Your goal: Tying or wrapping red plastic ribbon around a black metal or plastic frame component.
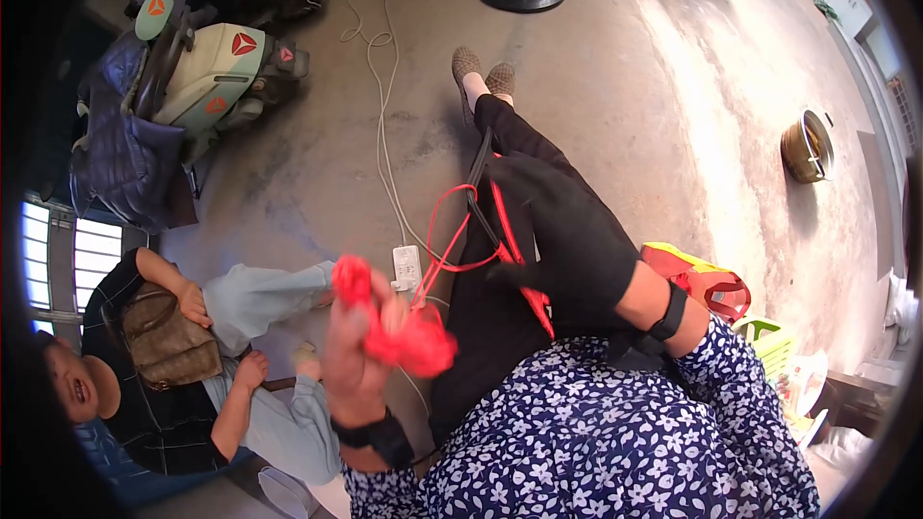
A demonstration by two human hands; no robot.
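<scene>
red cord bundle (425, 344) clamped in left hand (354, 356), blurred, left of black trousers (476, 351), strands running to red strip (510, 231) beside right hand (558, 226), which looks black-covered, can't tell its grip; hands apart, white power strip (407, 266) on floor (663, 135).

The red cord bundle (423, 348) appears textile, matt. The power strip (406, 261) and scooter panels (213, 72) present smooth plastic; the scooter cover (135, 159), quilted cloth with slight sheen. The floor (615, 86) appears matt, worn concrete.

Cord bundle (420, 348) in left hand (356, 358)
</scene>
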